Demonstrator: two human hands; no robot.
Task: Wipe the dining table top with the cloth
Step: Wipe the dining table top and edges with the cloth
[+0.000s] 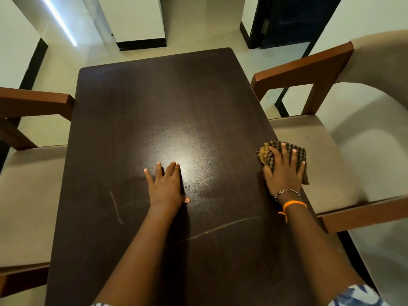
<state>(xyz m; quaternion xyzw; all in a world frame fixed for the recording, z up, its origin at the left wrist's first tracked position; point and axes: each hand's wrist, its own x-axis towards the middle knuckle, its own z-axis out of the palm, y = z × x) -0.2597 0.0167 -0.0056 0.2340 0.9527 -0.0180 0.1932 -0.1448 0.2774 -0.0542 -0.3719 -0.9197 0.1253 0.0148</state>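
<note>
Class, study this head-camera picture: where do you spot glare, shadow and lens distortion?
Head view: a bright patch of glare sits mid-table, just beyond the left hand; a dark shadow runs along that hand's right side; the wide lens bows the chair rails and table edges outward; the right hand pressing the cloth stays sharp.

The dark brown rectangular table (pixel 154 107), glossy with a glare patch near its middle and pale streaks toward its near end, bears at its right edge a crumpled checked brown-and-tan cloth (pixel 268 156), part hanging past the edge, pressed flat under a hand
</note>
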